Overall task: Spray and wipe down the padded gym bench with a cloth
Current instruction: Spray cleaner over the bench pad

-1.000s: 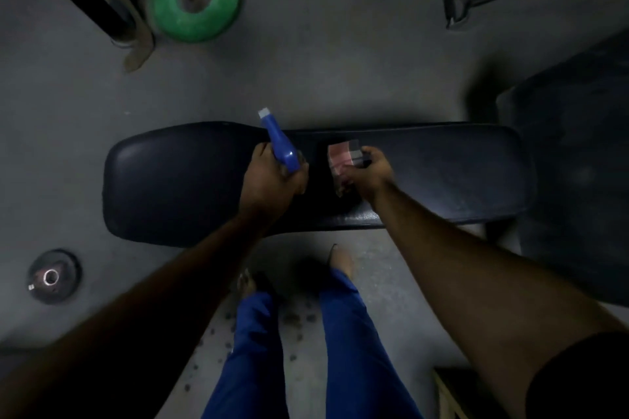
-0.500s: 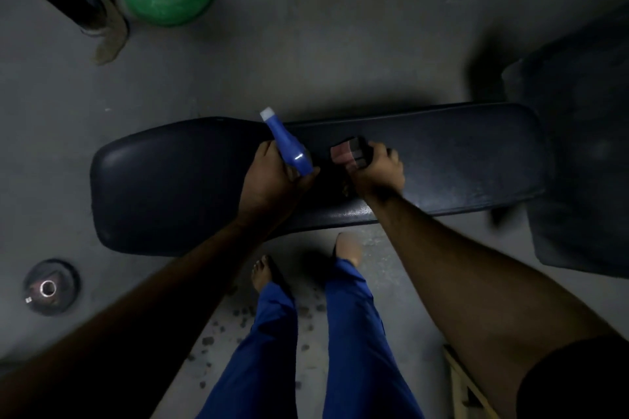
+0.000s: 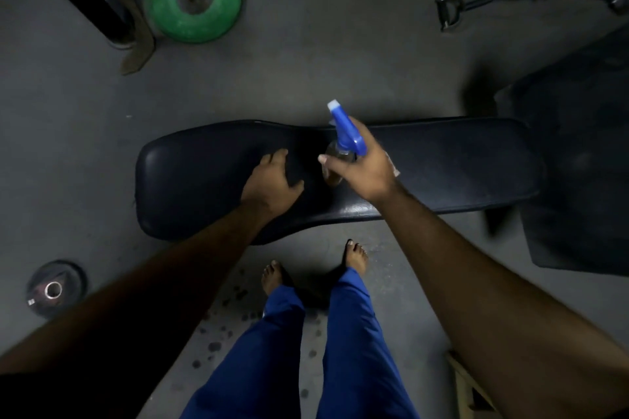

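My right hand [image 3: 362, 168] wrapped tight around spray bottle [image 3: 343, 141] above bench [image 3: 442, 163]. My left hand [image 3: 272, 182] flat on padding, fingers spread, holding nothing.

The padded bench [image 3: 442, 163] is black with a dull sheen. The spray bottle [image 3: 343, 139] has a bright blue trigger head, a white nozzle tip and a clear body. The weight plate [image 3: 195, 5] is green with a grey hub. The trousers [image 3: 350, 350] are plain royal blue, and the floor [image 3: 306, 61] is flat grey, speckled with dark spots near the feet.
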`<control>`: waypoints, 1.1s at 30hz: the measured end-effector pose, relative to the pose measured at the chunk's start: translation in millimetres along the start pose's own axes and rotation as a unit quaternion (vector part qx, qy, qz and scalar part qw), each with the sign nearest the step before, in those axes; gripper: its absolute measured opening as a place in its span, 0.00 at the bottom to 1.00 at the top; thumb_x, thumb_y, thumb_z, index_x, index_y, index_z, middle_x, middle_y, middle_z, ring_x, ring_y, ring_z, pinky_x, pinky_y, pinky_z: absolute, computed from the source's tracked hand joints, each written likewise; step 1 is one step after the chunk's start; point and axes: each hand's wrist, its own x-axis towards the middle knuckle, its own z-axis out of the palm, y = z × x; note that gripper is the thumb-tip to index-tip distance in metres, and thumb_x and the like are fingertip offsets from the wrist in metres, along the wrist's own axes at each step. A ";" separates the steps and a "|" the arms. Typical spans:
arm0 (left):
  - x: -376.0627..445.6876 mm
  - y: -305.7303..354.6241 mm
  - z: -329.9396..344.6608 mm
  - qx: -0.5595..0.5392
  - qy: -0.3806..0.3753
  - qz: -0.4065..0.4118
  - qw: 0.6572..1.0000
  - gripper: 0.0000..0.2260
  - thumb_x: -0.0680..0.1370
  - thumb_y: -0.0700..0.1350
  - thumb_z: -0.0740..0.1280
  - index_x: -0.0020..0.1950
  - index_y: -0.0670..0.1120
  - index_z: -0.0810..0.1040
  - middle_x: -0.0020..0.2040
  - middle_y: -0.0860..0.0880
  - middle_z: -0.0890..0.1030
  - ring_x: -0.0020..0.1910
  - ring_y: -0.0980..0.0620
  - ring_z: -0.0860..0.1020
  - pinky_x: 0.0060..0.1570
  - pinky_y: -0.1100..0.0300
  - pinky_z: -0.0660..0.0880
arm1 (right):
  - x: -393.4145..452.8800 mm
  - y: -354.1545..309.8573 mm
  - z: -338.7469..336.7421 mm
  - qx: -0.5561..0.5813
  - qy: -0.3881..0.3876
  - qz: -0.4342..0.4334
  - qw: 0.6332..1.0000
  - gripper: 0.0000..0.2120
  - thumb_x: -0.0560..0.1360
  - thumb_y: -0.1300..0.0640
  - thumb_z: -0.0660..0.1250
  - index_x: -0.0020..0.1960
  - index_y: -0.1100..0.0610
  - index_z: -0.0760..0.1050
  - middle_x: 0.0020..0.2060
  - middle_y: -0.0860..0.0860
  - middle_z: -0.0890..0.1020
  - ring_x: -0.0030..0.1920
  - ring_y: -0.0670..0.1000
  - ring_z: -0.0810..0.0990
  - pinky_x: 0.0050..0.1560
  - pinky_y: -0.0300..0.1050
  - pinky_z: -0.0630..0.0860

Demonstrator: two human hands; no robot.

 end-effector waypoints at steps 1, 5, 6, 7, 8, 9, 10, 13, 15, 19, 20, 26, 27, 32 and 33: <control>3.3 -11.5 -0.3 0.018 -0.007 -0.001 1.000 0.34 0.74 0.52 0.71 0.76 0.46 0.61 0.71 0.42 0.68 0.66 0.43 0.71 0.63 0.48 0.72 | 4.2 -2.0 5.9 0.019 0.009 -0.003 1.000 0.33 0.68 0.56 0.81 0.70 0.52 0.72 0.62 0.50 0.81 0.62 0.48 0.79 0.67 0.43 0.74; 13.0 -38.0 -1.0 0.028 -0.015 -0.015 0.999 0.33 0.74 0.53 0.70 0.76 0.46 0.62 0.71 0.43 0.67 0.66 0.42 0.71 0.63 0.47 0.72 | 14.7 -3.2 27.1 0.076 0.057 -0.010 0.995 0.28 0.69 0.56 0.80 0.67 0.52 0.76 0.56 0.48 0.84 0.57 0.46 0.83 0.66 0.51 0.76; 13.9 -39.0 -2.4 0.020 -0.013 -0.017 1.000 0.33 0.75 0.52 0.70 0.75 0.46 0.63 0.71 0.43 0.67 0.66 0.41 0.71 0.63 0.47 0.72 | 14.5 -3.4 29.8 0.053 0.061 -0.011 0.997 0.26 0.70 0.55 0.79 0.66 0.52 0.77 0.50 0.46 0.85 0.52 0.45 0.83 0.62 0.48 0.78; 14.3 -39.1 -4.4 0.012 -0.012 -0.018 1.000 0.32 0.75 0.52 0.70 0.75 0.46 0.63 0.71 0.43 0.67 0.66 0.41 0.71 0.63 0.47 0.72 | 13.5 -6.2 32.3 0.023 0.063 -0.017 0.998 0.23 0.71 0.53 0.78 0.65 0.51 0.77 0.46 0.45 0.84 0.48 0.44 0.83 0.59 0.46 0.79; 14.5 -38.7 -6.7 0.004 -0.009 -0.019 1.000 0.32 0.75 0.52 0.70 0.75 0.46 0.63 0.71 0.43 0.67 0.66 0.41 0.71 0.62 0.47 0.72 | 12.6 -10.4 34.4 -0.013 0.070 -0.029 0.997 0.21 0.72 0.49 0.77 0.64 0.49 0.77 0.44 0.44 0.83 0.47 0.45 0.82 0.58 0.46 0.79; 14.3 -38.5 -9.1 -0.002 -0.004 -0.019 1.000 0.31 0.75 0.52 0.70 0.75 0.46 0.63 0.71 0.43 0.67 0.66 0.41 0.71 0.62 0.47 0.72 | 12.4 -13.2 35.9 -0.049 0.078 -0.046 0.995 0.20 0.73 0.47 0.75 0.62 0.49 0.77 0.44 0.45 0.82 0.47 0.47 0.82 0.57 0.49 0.79; 14.1 -38.7 -11.3 -0.008 0.006 -0.018 1.000 0.31 0.75 0.51 0.70 0.75 0.46 0.63 0.71 0.43 0.67 0.66 0.41 0.71 0.62 0.46 0.72 | 13.1 -16.2 37.7 -0.080 0.084 -0.070 0.991 0.18 0.74 0.46 0.74 0.60 0.51 0.77 0.45 0.47 0.82 0.48 0.49 0.82 0.57 0.51 0.79; 16.2 -47.1 -15.7 -0.031 0.038 -0.035 0.998 0.33 0.75 0.50 0.70 0.76 0.46 0.61 0.71 0.42 0.68 0.66 0.41 0.71 0.62 0.46 0.72 | 16.9 -23.4 46.1 -0.136 0.070 -0.135 0.979 0.11 0.74 0.52 0.73 0.52 0.58 0.80 0.48 0.53 0.79 0.48 0.52 0.81 0.55 0.52 0.77; 17.6 -59.3 -16.1 -0.041 0.042 -0.053 0.997 0.33 0.75 0.49 0.70 0.76 0.46 0.60 0.71 0.41 0.67 0.66 0.40 0.71 0.63 0.45 0.71 | 16.6 -29.5 52.8 -0.142 0.046 -0.160 0.976 0.08 0.73 0.57 0.71 0.52 0.58 0.80 0.49 0.51 0.80 0.49 0.50 0.81 0.56 0.50 0.77; 15.8 -84.9 -22.5 -0.059 0.022 -0.093 0.994 0.31 0.74 0.47 0.70 0.74 0.45 0.63 0.71 0.41 0.67 0.66 0.39 0.70 0.63 0.45 0.70 | 16.5 -47.0 71.7 -0.168 -0.001 -0.132 0.977 0.08 0.71 0.56 0.70 0.50 0.52 0.79 0.42 0.45 0.83 0.43 0.49 0.82 0.50 0.50 0.79; 14.4 -91.3 -26.3 -0.064 0.021 -0.101 0.993 0.31 0.73 0.47 0.70 0.74 0.45 0.63 0.70 0.41 0.67 0.66 0.40 0.71 0.63 0.45 0.70 | 16.4 -53.1 80.4 -0.163 -0.012 -0.115 0.980 0.07 0.71 0.55 0.71 0.49 0.51 0.79 0.40 0.44 0.83 0.43 0.48 0.83 0.50 0.50 0.80; 10.0 -155.6 -50.5 -0.023 0.071 -0.125 0.989 0.28 0.74 0.52 0.69 0.70 0.46 0.64 0.66 0.42 0.70 0.62 0.40 0.72 0.61 0.44 0.71 | 23.7 -61.1 158.2 -0.040 -0.054 0.016 0.998 0.07 0.72 0.44 0.70 0.38 0.44 0.75 0.31 0.44 0.77 0.36 0.53 0.78 0.44 0.63 0.81; 10.6 -170.0 -51.6 -0.002 0.091 -0.141 0.986 0.28 0.74 0.53 0.69 0.70 0.45 0.64 0.66 0.42 0.70 0.62 0.39 0.72 0.60 0.45 0.71 | 24.7 -59.4 172.6 -0.045 -0.060 0.036 0.997 0.08 0.72 0.44 0.70 0.37 0.44 0.75 0.29 0.44 0.76 0.34 0.53 0.77 0.43 0.62 0.81; 20.4 -230.4 -43.2 0.046 0.161 -0.176 0.970 0.27 0.74 0.55 0.67 0.68 0.42 0.67 0.66 0.39 0.72 0.64 0.39 0.70 0.63 0.45 0.69 | 30.8 -47.0 233.5 -0.080 -0.104 0.116 0.985 0.08 0.73 0.47 0.72 0.40 0.48 0.75 0.33 0.47 0.78 0.36 0.52 0.78 0.47 0.60 0.81; 22.0 -239.1 -40.9 0.054 0.164 -0.172 0.970 0.28 0.75 0.55 0.66 0.69 0.41 0.67 0.67 0.38 0.71 0.67 0.38 0.69 0.65 0.44 0.67 | 32.3 -47.0 242.5 -0.091 -0.118 0.110 0.983 0.07 0.73 0.48 0.72 0.42 0.48 0.76 0.35 0.48 0.79 0.38 0.52 0.79 0.48 0.61 0.81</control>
